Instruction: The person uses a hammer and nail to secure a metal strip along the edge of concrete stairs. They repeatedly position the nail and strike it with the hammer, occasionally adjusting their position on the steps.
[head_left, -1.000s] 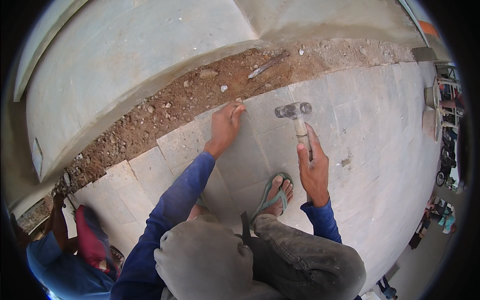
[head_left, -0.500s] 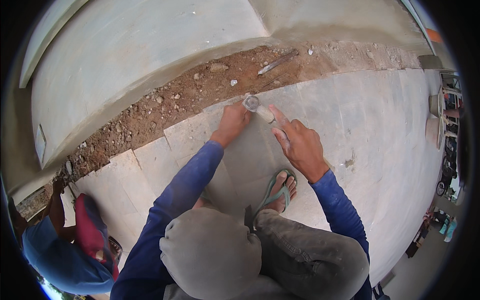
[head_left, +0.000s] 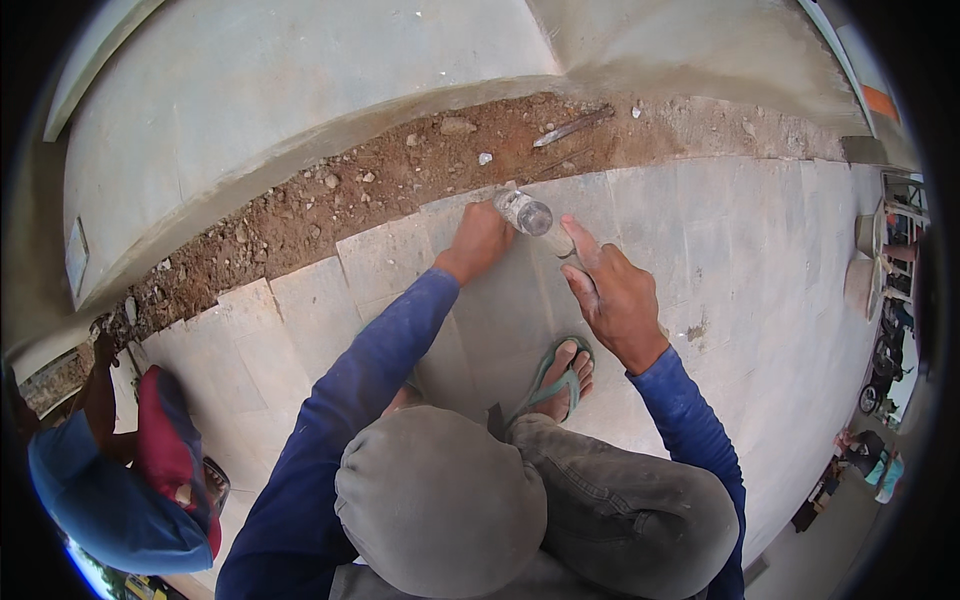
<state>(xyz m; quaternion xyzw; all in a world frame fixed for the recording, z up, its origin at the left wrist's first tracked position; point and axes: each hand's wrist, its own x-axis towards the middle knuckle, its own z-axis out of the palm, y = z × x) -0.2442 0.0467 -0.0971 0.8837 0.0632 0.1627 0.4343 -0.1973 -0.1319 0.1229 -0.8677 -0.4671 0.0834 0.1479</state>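
Right hand right of centre, fingers round hammer, left hand above centre, over pale paving, fingers part-hidden, grip can't tell.

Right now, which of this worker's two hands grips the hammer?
The right hand, its fingers around the handle of the hammer. The left hand is by the paving's soil-side edge, its fingertips partly hidden behind the hammer.

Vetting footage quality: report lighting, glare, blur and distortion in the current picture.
Head view: wall edges bow and corners go black, fisheye-fashion; light is diffuse, with a soft shadow on the paving between the arms; hammer and right hand show little blur; glare whitens the lower left rim.
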